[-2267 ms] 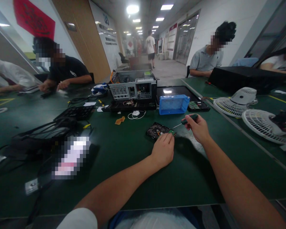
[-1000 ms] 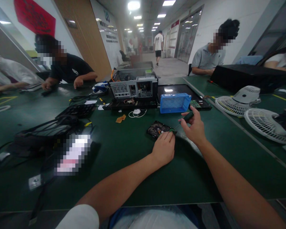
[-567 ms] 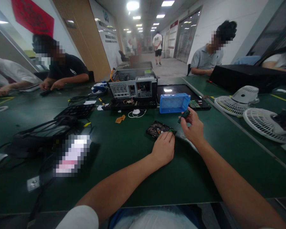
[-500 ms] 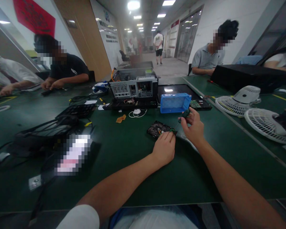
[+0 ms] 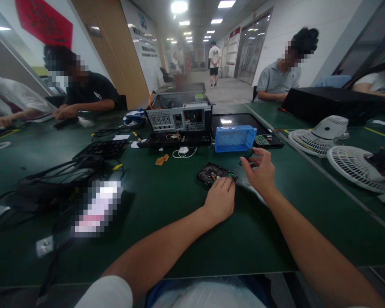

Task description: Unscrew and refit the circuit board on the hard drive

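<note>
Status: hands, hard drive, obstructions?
Left hand on hard drive, covering part of it. Right hand holding screwdriver, angled down toward drive. Blue bin beyond, apart from drive.

Bare green table (image 5: pixel 160 192) left of hard drive (image 5: pixel 208 173); blue bin (image 5: pixel 235 140), computer case (image 5: pixel 179 119) block far side.

- worktop (image 5: pixel 259 248): smooth, faintly glossy;
- blue bin (image 5: pixel 232 140): shiny plastic;
- computer case (image 5: pixel 162 122): bare metal, perforated;
- screwdriver (image 5: pixel 246 157): plastic-looking handle, metal shaft;
- white fan (image 5: pixel 332 128): smooth, matt plastic;
- wall panel (image 5: pixel 115 55): wood-look, matt
</note>
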`<action>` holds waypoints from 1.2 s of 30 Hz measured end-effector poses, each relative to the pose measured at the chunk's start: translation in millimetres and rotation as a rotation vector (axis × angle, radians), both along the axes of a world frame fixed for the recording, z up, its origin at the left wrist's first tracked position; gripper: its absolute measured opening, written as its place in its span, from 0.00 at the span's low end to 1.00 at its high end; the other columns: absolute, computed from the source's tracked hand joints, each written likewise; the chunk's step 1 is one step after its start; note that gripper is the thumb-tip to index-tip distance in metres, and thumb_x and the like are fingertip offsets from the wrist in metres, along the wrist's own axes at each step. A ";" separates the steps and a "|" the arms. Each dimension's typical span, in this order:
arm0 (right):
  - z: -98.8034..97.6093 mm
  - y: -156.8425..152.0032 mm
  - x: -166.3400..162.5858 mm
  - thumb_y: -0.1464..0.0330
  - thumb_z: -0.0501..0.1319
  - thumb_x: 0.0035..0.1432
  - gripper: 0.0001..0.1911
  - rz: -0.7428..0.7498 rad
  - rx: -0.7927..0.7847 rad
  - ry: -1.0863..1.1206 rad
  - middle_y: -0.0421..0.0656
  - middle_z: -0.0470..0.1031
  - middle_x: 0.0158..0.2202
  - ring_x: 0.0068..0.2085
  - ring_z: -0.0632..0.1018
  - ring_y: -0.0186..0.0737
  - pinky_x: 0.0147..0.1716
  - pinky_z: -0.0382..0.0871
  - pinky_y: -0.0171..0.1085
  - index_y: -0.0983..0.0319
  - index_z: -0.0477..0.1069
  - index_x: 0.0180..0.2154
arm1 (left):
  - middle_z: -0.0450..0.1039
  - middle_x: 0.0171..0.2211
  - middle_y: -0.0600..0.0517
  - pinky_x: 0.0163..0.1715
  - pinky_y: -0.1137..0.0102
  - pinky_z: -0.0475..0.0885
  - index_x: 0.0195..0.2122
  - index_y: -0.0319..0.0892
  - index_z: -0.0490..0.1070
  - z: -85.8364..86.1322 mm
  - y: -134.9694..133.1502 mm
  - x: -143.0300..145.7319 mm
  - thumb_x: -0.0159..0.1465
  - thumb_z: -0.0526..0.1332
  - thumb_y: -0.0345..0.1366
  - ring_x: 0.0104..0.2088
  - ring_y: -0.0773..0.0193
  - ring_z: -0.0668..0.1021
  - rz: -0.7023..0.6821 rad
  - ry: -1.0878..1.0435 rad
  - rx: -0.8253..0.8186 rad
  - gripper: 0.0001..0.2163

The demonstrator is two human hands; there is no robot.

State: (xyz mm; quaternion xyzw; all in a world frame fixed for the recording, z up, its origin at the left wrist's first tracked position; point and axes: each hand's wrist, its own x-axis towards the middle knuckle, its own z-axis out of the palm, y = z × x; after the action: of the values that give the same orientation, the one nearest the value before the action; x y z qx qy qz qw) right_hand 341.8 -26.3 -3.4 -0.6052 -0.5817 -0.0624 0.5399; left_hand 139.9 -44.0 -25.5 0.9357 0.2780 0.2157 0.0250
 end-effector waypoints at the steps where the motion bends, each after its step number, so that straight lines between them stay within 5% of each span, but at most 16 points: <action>1: 0.8 -0.4 -0.5 0.51 0.65 0.63 0.28 0.007 0.003 -0.007 0.45 0.77 0.43 0.34 0.81 0.47 0.37 0.78 0.46 0.55 0.60 0.58 | 0.67 0.63 0.35 0.66 0.53 0.62 0.65 0.31 0.63 0.0 0.0 0.0 0.65 0.56 0.31 0.65 0.46 0.68 0.000 -0.001 -0.001 0.27; 13: 1.3 1.4 1.0 0.55 0.68 0.60 0.26 -0.005 0.054 -0.041 0.47 0.76 0.45 0.39 0.81 0.49 0.43 0.79 0.50 0.55 0.63 0.54 | 0.67 0.63 0.34 0.67 0.52 0.62 0.65 0.30 0.62 -1.2 0.4 0.6 0.64 0.57 0.31 0.65 0.45 0.67 -0.006 -0.006 0.010 0.27; 24: 9.0 -6.7 -7.5 0.63 0.62 0.63 0.21 0.207 0.003 0.126 0.49 0.78 0.54 0.43 0.84 0.47 0.45 0.78 0.47 0.54 0.57 0.54 | 0.68 0.60 0.34 0.67 0.55 0.62 0.64 0.28 0.63 0.1 -0.3 1.0 0.65 0.57 0.31 0.63 0.47 0.68 0.001 -0.018 0.010 0.26; 36: 8.6 -5.3 -0.9 0.52 0.70 0.57 0.27 -0.044 0.034 -0.020 0.38 0.72 0.31 0.28 0.76 0.43 0.32 0.72 0.42 0.55 0.62 0.51 | 0.67 0.63 0.34 0.67 0.54 0.61 0.65 0.29 0.62 -0.1 -0.7 -0.1 0.65 0.56 0.31 0.65 0.46 0.67 -0.008 -0.018 0.012 0.27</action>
State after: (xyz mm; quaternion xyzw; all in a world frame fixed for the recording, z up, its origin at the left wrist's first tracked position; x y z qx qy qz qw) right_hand 340.9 -31.6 5.3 -0.6080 -0.5724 -0.0902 0.5428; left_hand 139.8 -44.7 -25.6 0.9349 0.2729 0.2258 0.0228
